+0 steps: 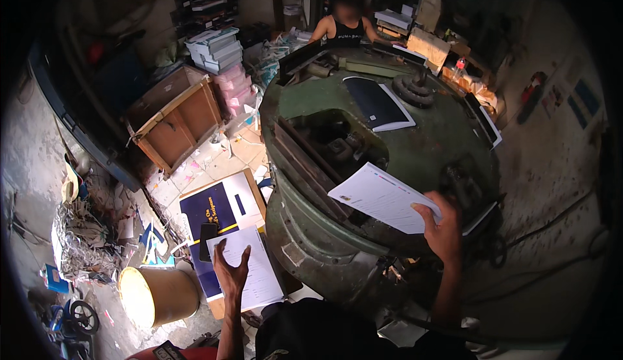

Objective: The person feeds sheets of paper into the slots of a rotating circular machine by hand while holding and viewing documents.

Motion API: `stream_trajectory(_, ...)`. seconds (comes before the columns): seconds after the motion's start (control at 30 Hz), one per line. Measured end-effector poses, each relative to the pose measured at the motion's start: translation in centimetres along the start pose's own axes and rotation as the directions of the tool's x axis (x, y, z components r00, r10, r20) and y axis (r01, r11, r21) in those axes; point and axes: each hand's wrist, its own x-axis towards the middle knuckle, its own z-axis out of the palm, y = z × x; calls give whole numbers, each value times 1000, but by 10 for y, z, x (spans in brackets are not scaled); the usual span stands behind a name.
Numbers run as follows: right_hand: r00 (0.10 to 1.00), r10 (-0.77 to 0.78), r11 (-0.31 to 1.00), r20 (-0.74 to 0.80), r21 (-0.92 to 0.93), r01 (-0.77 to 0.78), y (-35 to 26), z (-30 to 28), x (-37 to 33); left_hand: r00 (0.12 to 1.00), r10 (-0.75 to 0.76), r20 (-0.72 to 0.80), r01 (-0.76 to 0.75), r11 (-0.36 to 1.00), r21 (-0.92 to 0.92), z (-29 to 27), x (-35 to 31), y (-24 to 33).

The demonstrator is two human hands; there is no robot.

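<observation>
My right hand (442, 222) grips a thin white sheaf of printed sheets (383, 194) by its right end, thumb on top. The sheaf is held over the near side of a large green round machine (311, 250). Lower left, my left hand (231, 272) has thumb and fingers spread over a white stack of printed pages (263, 279); whether it touches them I cannot tell. Beside that stack lies a dark phone (207, 240) on blue-and-white printed covers (207, 211). A dark-covered booklet (375, 102) rests on the machine's top.
Across the machine sits another person (347, 30) in a dark sleeveless top. At the left stand a wooden cabinet (175, 123), a yellowish drum (159, 297) and a heap of paper scraps (91, 237). The machine top has a deep opening (337, 143) and a coiled metal part (413, 89).
</observation>
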Motion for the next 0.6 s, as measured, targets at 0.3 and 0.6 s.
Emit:
stream_trajectory(0.3,974,-57,988,-219,-156,23,7,-18,6,946,-324,-29,312,877,367,23,-36,-124)
stream_trajectory(0.6,960,-133,969,-247,-235,74,8,-10,8,971,-118,-208,200,880,432,16,-38,-82)
